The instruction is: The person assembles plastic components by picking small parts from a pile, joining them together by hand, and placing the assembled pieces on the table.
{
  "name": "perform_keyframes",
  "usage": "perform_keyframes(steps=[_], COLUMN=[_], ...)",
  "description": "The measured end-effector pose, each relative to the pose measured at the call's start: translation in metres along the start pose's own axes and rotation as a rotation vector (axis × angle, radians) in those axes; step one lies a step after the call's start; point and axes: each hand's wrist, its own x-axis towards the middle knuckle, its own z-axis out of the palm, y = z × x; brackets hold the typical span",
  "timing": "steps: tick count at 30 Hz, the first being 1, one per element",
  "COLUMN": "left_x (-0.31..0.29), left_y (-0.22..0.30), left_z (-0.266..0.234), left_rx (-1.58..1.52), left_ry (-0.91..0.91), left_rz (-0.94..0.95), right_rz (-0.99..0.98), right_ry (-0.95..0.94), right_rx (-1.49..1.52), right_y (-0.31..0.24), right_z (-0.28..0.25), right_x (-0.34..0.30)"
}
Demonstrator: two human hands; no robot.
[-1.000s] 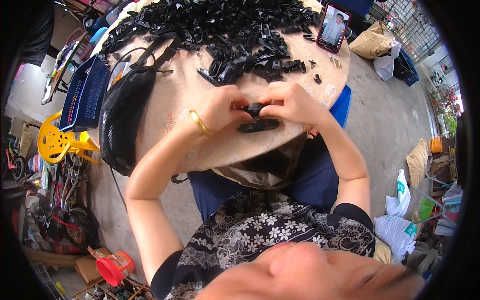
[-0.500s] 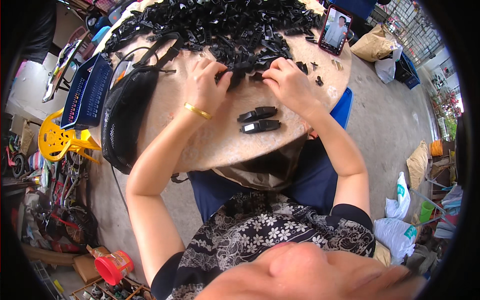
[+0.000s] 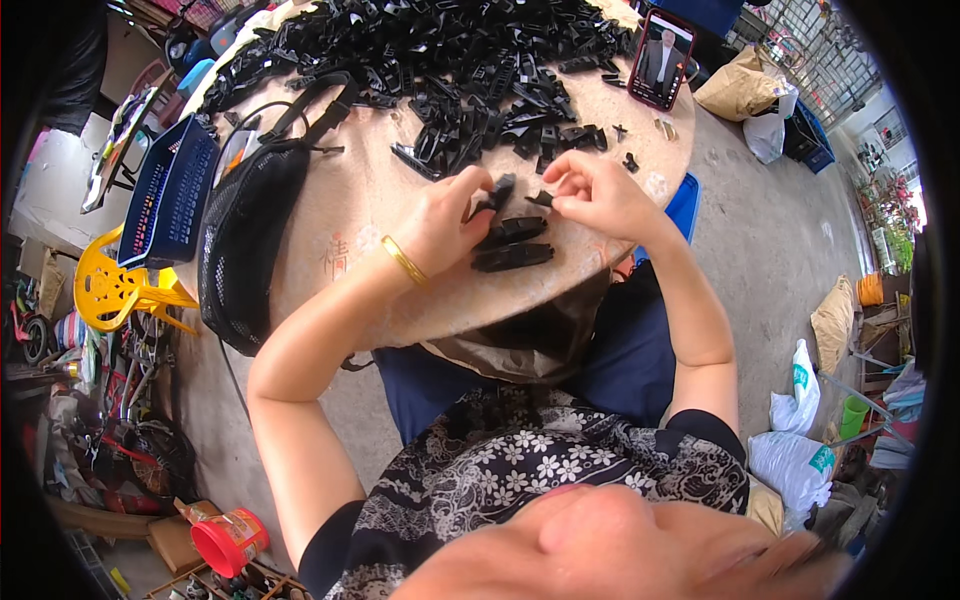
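My left hand [image 3: 452,218], with a gold bangle at its wrist, pinches a small black plastic part [image 3: 502,188] above the round table [image 3: 370,240]. Facing it, my right hand [image 3: 604,202] grips a smaller black plastic piece [image 3: 541,199] between thumb and fingers. A narrow gap separates the two pieces. Just below them, two longer black plastic parts [image 3: 512,258] lie side by side near the table's front edge; my left fingers partly cover their left ends. Beyond my hands spreads a big heap of black plastic parts [image 3: 420,60].
A phone [image 3: 662,60] showing a video stands at the far right of the table. On the left lie a black mesh bag [image 3: 250,230] and a dark blue basket [image 3: 165,190] beside a yellow chair [image 3: 105,285]. A red bucket [image 3: 230,542] is on the floor.
Both hands have come from the edge of the heap toward me, close above the two longer parts. A small black piece now shows in each hand. The phone's picture has changed.
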Motion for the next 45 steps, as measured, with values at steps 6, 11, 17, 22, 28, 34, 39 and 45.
perform_keyframes(steps=[6, 11, 17, 22, 28, 34, 39, 45], left_x=[0.004, 0.006, 0.005, 0.009, 0.007, 0.0, 0.006, 0.003], left_y=[-0.005, -0.019, -0.015, -0.019, -0.009, -0.018, -0.012, -0.015], left_z=[-0.003, -0.003, -0.004, -0.002, 0.005, 0.001, 0.004, 0.007], left_rx=[0.019, -0.065, 0.159, 0.249, 0.209, 0.069, 0.051, 0.025], left_ry=[-0.114, -0.114, -0.12, -0.013, -0.037, -0.045, -0.093, -0.045], left_rz=[-0.053, -0.022, -0.006, 0.215, 0.145, -0.029, -0.043, -0.059], right_rz=[0.125, -0.078, -0.104, -0.043, -0.453, -0.184, -0.294, -0.423], right_ry=[0.004, 0.162, 0.069, 0.172, 0.097, 0.064, 0.1, 0.085], right_rx=[-0.048, -0.255, -0.355, -0.484, -0.388, -0.403, -0.384, -0.533], right_y=[0.011, 0.005, -0.006, -0.007, 0.017, 0.011, 0.005, -0.009], right_z=[-0.002, 0.002, 0.012, 0.011, 0.008, -0.002, 0.006, 0.009], right_x=[0.002, -0.004, -0.005, -0.009, 0.002, -0.004, 0.001, 0.002])
